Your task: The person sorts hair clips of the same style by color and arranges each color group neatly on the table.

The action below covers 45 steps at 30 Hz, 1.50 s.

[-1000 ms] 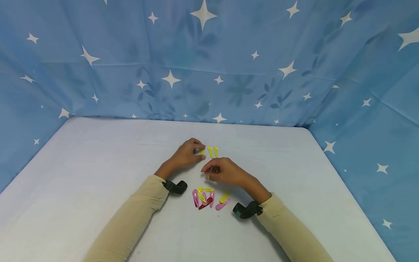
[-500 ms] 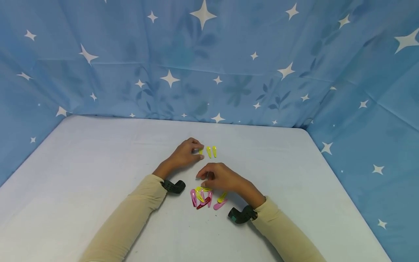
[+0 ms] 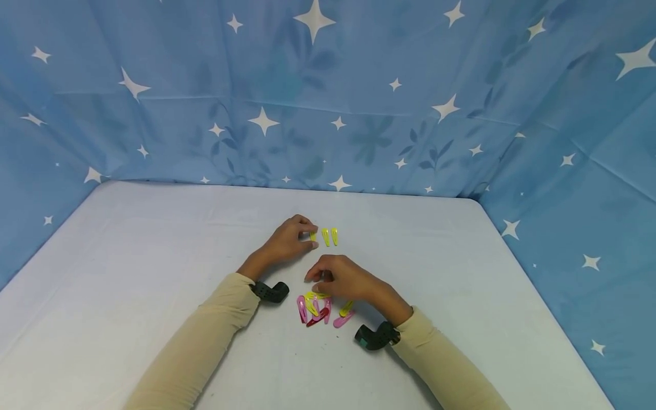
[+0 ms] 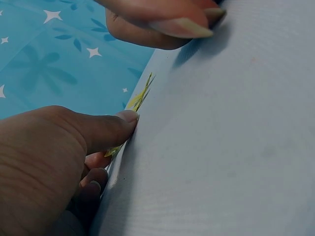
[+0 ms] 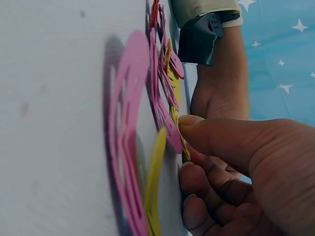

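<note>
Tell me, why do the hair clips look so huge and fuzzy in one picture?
In the right wrist view the camera sits right against the pink clip, so it looms large and blurs. In the left wrist view the thumb is soft too. The head view is evenly lit, with small clips and bent table edges.

yellow hair clips (image 3: 328,236): 3 in a row toward the table's (image 3: 154,239) far edge, plus about 3 in the pile | pink hair clips (image 3: 301,308): about 4 in the pile nearer the front edge | dark red hair clip (image 3: 316,320): 1 | hands: 2 | black wrist cameras (image 3: 271,291): 2 | exact pile count partly hidden
</note>
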Each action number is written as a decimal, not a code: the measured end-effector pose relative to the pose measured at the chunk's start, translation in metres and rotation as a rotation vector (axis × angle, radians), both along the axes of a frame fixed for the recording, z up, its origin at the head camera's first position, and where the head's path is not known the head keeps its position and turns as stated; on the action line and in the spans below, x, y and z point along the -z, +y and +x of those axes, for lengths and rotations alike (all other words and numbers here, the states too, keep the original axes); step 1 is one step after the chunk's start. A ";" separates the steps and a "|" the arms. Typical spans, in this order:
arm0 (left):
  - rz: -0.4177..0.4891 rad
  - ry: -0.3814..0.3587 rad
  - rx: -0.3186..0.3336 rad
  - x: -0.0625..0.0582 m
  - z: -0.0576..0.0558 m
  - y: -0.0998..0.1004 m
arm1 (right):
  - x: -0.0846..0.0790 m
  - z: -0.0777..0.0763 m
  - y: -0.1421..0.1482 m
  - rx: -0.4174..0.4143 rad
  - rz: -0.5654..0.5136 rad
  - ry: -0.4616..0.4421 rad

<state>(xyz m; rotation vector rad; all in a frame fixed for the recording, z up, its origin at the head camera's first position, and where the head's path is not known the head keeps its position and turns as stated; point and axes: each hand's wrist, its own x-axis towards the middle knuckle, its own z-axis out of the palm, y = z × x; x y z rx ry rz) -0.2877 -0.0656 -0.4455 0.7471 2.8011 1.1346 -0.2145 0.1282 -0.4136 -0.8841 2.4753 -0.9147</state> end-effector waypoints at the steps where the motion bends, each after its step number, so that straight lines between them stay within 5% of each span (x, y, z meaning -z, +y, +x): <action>1: 0.000 0.000 0.000 0.001 0.000 0.000 | 0.000 0.000 0.000 -0.004 -0.002 0.001; 30: -0.009 -0.003 -0.010 -0.001 0.001 0.002 | -0.005 -0.002 0.008 -0.190 0.050 -0.010; 45: -0.005 -0.014 -0.013 -0.003 0.001 0.001 | -0.007 0.001 0.007 -0.109 0.014 -0.061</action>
